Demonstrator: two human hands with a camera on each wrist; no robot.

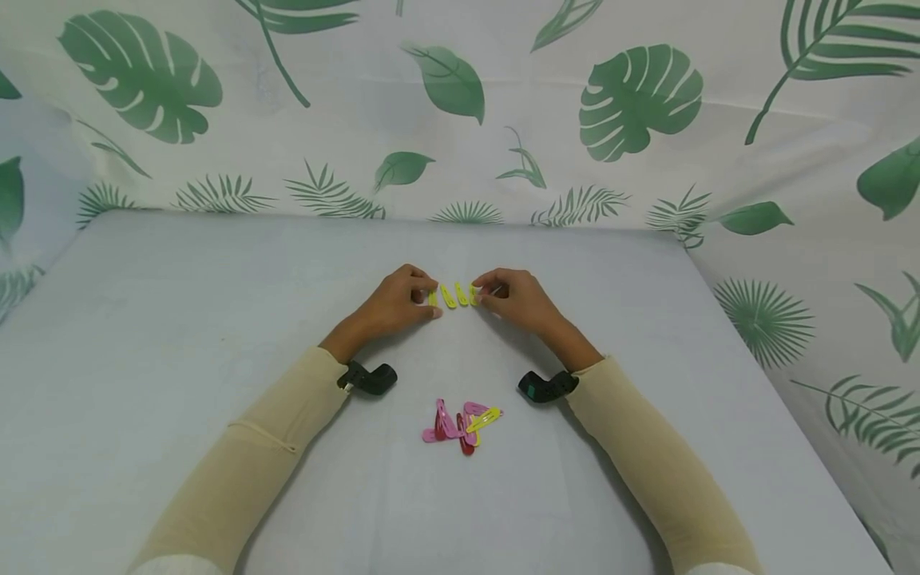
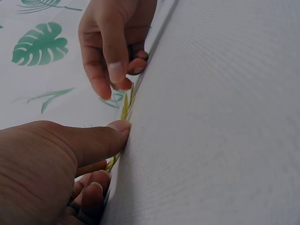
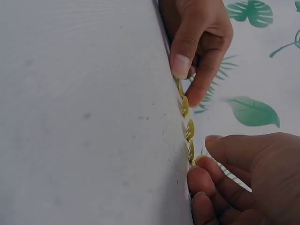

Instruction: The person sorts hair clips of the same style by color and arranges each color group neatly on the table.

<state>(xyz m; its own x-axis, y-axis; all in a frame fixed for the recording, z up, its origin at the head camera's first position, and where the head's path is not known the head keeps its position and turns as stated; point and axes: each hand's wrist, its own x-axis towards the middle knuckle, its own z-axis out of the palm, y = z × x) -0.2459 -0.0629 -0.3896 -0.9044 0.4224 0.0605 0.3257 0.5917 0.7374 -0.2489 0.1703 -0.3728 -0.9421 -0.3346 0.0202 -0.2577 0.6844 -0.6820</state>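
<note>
Yellow clips (image 1: pixel 461 295), white tabletop (image 1: pixel 144 335), leafy backdrop (image 1: pixel 517 96)

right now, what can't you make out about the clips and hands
Exact number in the pile of clips: head view, they overlap.
Right end of the yellow row: head view, partly covered by the right hand.
Middle of that row: left wrist view, behind the left hand.
Right hand's wrist: right wrist view, cut off by the right edge.
</note>
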